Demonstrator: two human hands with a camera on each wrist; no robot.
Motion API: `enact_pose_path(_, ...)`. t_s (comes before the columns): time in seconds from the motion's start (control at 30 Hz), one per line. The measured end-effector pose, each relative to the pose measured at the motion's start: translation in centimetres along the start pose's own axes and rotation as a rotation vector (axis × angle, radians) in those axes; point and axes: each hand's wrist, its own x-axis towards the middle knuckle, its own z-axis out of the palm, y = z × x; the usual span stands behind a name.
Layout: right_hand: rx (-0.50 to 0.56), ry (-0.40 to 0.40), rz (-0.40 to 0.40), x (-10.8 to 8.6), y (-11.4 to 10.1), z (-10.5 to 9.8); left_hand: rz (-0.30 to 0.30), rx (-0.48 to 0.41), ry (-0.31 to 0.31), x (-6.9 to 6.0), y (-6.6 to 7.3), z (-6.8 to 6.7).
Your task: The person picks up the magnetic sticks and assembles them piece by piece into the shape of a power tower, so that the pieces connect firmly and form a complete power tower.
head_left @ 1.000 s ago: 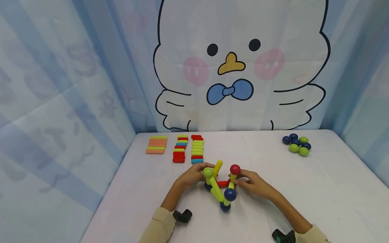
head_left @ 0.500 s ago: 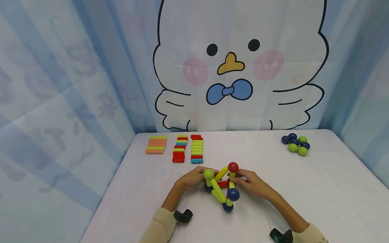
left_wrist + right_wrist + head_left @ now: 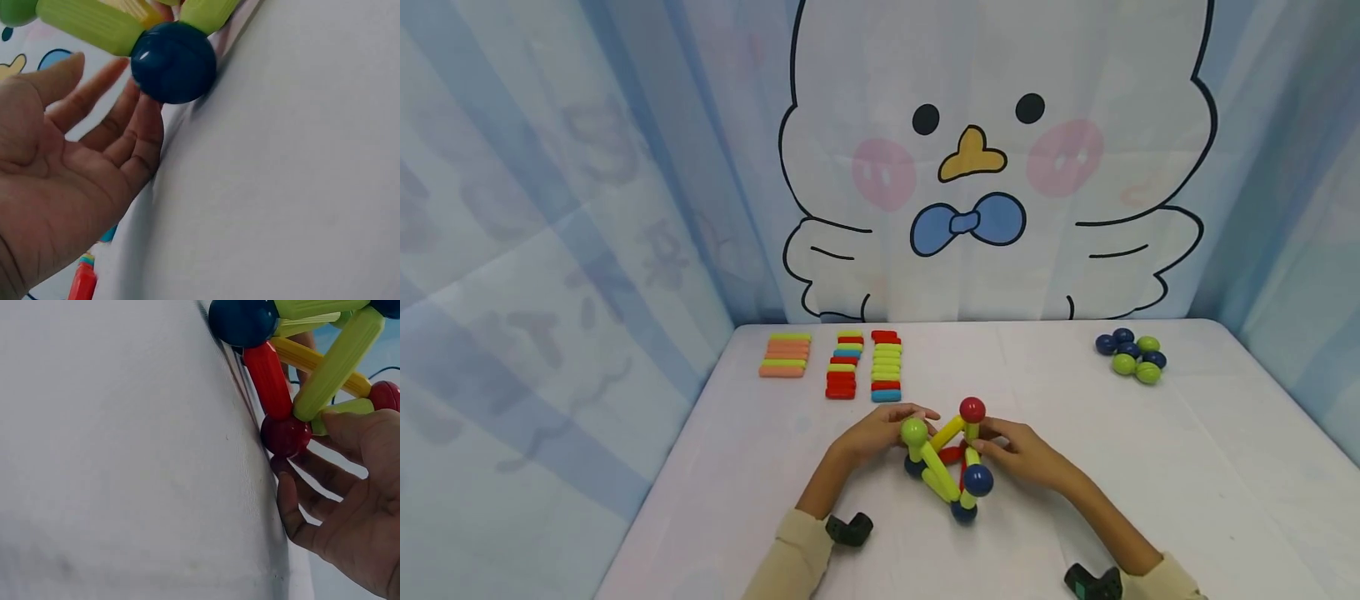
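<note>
At the far left, loose sticks (image 3: 887, 364) lie in rows on the table (image 3: 1150, 475). Next comes the left hand (image 3: 874, 437), beside the toy frame (image 3: 938, 485) of sticks and balls, which sits on the table between the two hands. Its fingers are softly bent around the back of the blue ball (image 3: 174, 62) and seem to touch it; the thumb stands apart, so this is a light steadying touch rather than a clench.

The change is in the yellow stick (image 3: 947, 433). A second ago it pointed upward, its top end apart from the red ball (image 3: 972, 409); now it slants right and meets that ball (its other end is hidden, so I can't tell what it joins). That probably gives the frame another brace across its back, though how firmly it holds can't be seen.

Further right, the right hand (image 3: 1022, 455) pinches the short green stick (image 3: 349, 411) under the red ball. At the far right, blue and green balls (image 3: 1127, 351) wait in a cluster, unused.
</note>
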Motion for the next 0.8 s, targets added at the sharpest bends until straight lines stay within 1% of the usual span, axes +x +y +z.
enact_pose_path(0.07, 0.003, -0.021, -0.011, -0.1, 0.1, -0.1, -0.003, 0.031, 0.061, -0.2, 0.1, -0.6)
enact_pose_path(0.17, 0.008, -0.051, -0.016, -0.3, 0.3, -0.2, -0.010, 0.082, 0.191, -0.6, 0.1, -1.8)
enact_pose_path(0.23, -0.001, -0.058, -0.019, -0.4, 0.4, -0.2, -0.012, 0.097, 0.303, -0.9, 0.1, -2.6)
enact_pose_path(0.3, -0.011, -0.057, -0.017, -0.5, 0.5, -0.1, -0.001, 0.141, 0.440, -1.3, 0.0, -3.4)
enact_pose_path(0.37, -0.024, -0.052, -0.020, -0.6, 0.5, 0.0, 0.016, 0.226, 0.591, -1.6, -0.1, -4.1)
enact_pose_path(0.43, -0.036, -0.050, -0.020, -0.7, 0.5, 0.1, 0.022, 0.361, 0.722, -1.8, -0.3, -4.7)
enact_pose_path(0.5, -0.041, -0.051, -0.017, -0.6, 0.5, 0.2, 0.006, 0.496, 0.812, -2.0, -0.4, -5.1)
enact_pose_path(0.53, -0.041, -0.053, -0.017, -0.6, 0.5, 0.2, -0.011, 0.553, 0.839, -2.1, -0.5, -5.2)
enact_pose_path(0.57, -0.042, -0.054, -0.016, -0.6, 0.4, 0.2, -0.029, 0.601, 0.851, -2.2, -0.6, -5.3)
enact_pose_path(0.63, -0.044, -0.061, -0.018, -0.6, 0.3, 0.2, -0.077, 0.673, 0.855, -2.3, -0.9, -5.4)
enact_pose_path(0.7, -0.051, -0.071, -0.019, -0.5, 0.1, 0.1, -0.117, 0.708, 0.846, -2.4, -1.0, -5.4)
enact_pose_path(0.8, -0.063, -0.084, -0.016, -0.5, -0.1, 0.1, -0.156, 0.754, 0.825, -2.5, -1.2, -5.2)
